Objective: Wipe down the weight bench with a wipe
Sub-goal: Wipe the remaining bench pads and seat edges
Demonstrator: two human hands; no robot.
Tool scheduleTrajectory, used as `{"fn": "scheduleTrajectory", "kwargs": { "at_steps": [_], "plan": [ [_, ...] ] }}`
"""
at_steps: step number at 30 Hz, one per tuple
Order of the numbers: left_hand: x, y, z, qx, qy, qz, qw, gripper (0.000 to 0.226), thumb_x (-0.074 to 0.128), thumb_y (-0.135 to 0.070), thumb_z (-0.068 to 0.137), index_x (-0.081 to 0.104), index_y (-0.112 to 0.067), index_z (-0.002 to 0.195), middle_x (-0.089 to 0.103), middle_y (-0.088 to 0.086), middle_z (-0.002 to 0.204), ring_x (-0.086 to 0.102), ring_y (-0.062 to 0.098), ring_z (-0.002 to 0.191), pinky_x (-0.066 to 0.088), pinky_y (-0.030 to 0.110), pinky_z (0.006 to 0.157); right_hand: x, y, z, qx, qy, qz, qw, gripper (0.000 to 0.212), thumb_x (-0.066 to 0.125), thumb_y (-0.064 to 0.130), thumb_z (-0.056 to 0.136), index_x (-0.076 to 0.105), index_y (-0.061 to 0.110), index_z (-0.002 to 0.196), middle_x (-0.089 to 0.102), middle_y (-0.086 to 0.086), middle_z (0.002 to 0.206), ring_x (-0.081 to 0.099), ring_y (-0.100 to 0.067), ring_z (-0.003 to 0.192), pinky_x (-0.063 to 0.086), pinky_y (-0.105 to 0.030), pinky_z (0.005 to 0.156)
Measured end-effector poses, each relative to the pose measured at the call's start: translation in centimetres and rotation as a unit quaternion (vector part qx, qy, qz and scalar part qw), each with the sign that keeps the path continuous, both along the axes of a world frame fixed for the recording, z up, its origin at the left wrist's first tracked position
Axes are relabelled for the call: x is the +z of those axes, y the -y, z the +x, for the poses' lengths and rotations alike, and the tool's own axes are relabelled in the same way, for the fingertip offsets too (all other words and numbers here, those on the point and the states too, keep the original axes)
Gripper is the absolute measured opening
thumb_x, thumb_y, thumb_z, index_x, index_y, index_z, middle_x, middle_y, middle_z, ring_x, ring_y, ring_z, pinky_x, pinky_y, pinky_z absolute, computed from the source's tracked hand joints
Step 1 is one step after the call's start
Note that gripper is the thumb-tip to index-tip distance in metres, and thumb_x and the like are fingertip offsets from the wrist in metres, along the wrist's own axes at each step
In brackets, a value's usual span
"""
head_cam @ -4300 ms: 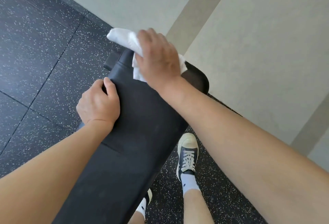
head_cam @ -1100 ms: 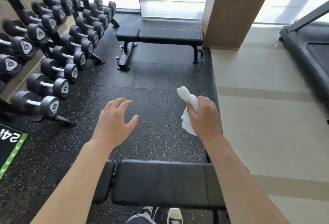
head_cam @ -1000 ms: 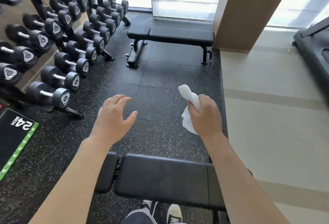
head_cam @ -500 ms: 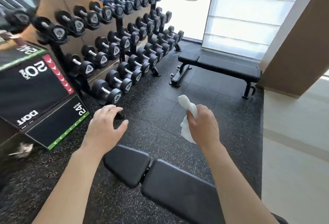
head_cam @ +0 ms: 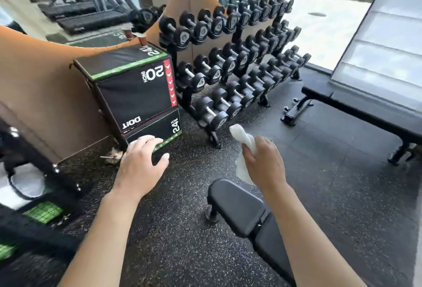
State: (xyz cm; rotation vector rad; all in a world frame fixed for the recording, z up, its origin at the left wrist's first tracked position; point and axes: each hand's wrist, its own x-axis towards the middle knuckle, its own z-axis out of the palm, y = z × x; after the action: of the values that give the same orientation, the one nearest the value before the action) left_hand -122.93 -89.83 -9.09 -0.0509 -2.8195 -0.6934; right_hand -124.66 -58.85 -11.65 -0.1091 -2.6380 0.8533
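Observation:
A black padded weight bench runs from the lower middle toward the bottom right, its small seat pad nearest the centre. My right hand hovers just above that seat pad and grips a crumpled white wipe, which sticks up and hangs down from my fist. My left hand floats over the speckled floor to the left of the bench, fingers spread and relaxed, holding nothing. Neither hand touches the bench.
A three-tier dumbbell rack lines the far wall. A black plyo box stands at the left by a mirror. A second black bench stands at the right, near the window. Speckled rubber floor lies between them.
My view has swung left, so the bench slid to the lower right and the plyo box came to the centre left. Both hands kept their pose; the wipe stays in my right hand.

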Motion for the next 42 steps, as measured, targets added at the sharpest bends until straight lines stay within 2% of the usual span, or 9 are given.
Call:
{"fn": "scheduleTrajectory", "kwargs": {
  "at_steps": [4,10,15,18,22,27,35,42],
  "plan": [
    [-0.4,6.6,0.5,0.022,0.0,0.017,1.0,0.042,0.069,-0.029,0.095,0.066,-0.014,0.134,0.061,0.005,0.14,0.051,0.026,0.132,0.041,0.048,0.117,0.3,6.8,-1.0,0.032,0.012,0.021,0.999,0.029,0.058,0.037,0.1,0.045,0.02,0.081,0.051,0.007,0.081,0.049,-0.018,0.076,0.034,-0.032,0.062],
    [-1.2,12.3,2.2,0.055,0.023,0.033,0.998,0.043,0.067,-0.034,0.096,0.064,-0.017,0.136,0.058,0.003,0.145,0.046,0.025,0.137,0.039,0.049,0.117,1.1,12.6,-1.7,0.065,0.03,0.032,0.997,0.027,0.058,0.037,0.101,0.05,0.018,0.083,0.054,0.006,0.084,0.052,-0.02,0.079,0.046,-0.037,0.066],
    [-1.2,15.6,3.4,0.079,0.021,0.029,0.996,0.046,0.065,-0.036,0.097,0.061,-0.018,0.14,0.056,0.001,0.147,0.047,0.024,0.138,0.041,0.051,0.116,1.2,16.7,-2.7,0.096,0.022,0.03,0.995,0.029,0.057,0.038,0.1,0.047,0.019,0.081,0.054,0.006,0.084,0.051,-0.02,0.079,0.041,-0.035,0.065],
    [-0.8,17.3,3.8,0.096,0.013,0.022,0.995,0.046,0.065,-0.036,0.097,0.061,-0.019,0.14,0.055,0.001,0.148,0.045,0.024,0.139,0.04,0.05,0.117,1.1,18.7,-3.5,0.112,0.021,0.035,0.993,0.028,0.056,0.04,0.1,0.047,0.021,0.082,0.054,0.008,0.086,0.051,-0.019,0.081,0.044,-0.037,0.067],
    [-0.5,19.2,3.4,0.12,0.003,0.015,0.993,0.046,0.064,-0.036,0.097,0.06,-0.021,0.14,0.054,0.0,0.148,0.044,0.023,0.139,0.039,0.047,0.116,1.0,20.5,-5.0,0.133,0.018,0.04,0.99,0.028,0.054,0.042,0.1,0.043,0.024,0.081,0.049,0.013,0.083,0.049,-0.018,0.082,0.037,-0.035,0.066],
    [-1.1,20.1,1.7,0.13,-0.004,0.013,0.991,0.044,0.063,-0.038,0.097,0.06,-0.024,0.139,0.054,-0.002,0.146,0.044,0.022,0.138,0.039,0.048,0.117,0.2,21.4,-7.8,0.147,0.024,0.027,0.988,0.028,0.053,0.042,0.101,0.045,0.022,0.083,0.053,0.009,0.087,0.05,-0.02,0.085,0.038,-0.036,0.069],
    [-2.0,18.4,-6.0,0.129,0.0,-0.01,0.992,0.039,0.064,-0.037,0.096,0.063,-0.025,0.133,0.055,-0.007,0.141,0.046,0.02,0.134,0.041,0.046,0.112,-2.1,19.8,-15.3,0.134,0.036,-0.001,0.99,0.03,0.052,0.044,0.102,0.046,0.021,0.083,0.054,0.008,0.088,0.052,-0.021,0.084,0.046,-0.04,0.071],
    [-2.2,12.6,-22.4,0.077,0.017,-0.022,0.997,0.043,0.064,-0.037,0.097,0.062,-0.022,0.137,0.055,-0.004,0.146,0.044,0.02,0.137,0.041,0.046,0.115,-4.7,15.0,-27.3,0.099,0.065,-0.026,0.993,0.031,0.052,0.044,0.1,0.04,0.025,0.079,0.05,0.011,0.084,0.049,-0.019,0.081,0.037,-0.036,0.067]
  ]
}}
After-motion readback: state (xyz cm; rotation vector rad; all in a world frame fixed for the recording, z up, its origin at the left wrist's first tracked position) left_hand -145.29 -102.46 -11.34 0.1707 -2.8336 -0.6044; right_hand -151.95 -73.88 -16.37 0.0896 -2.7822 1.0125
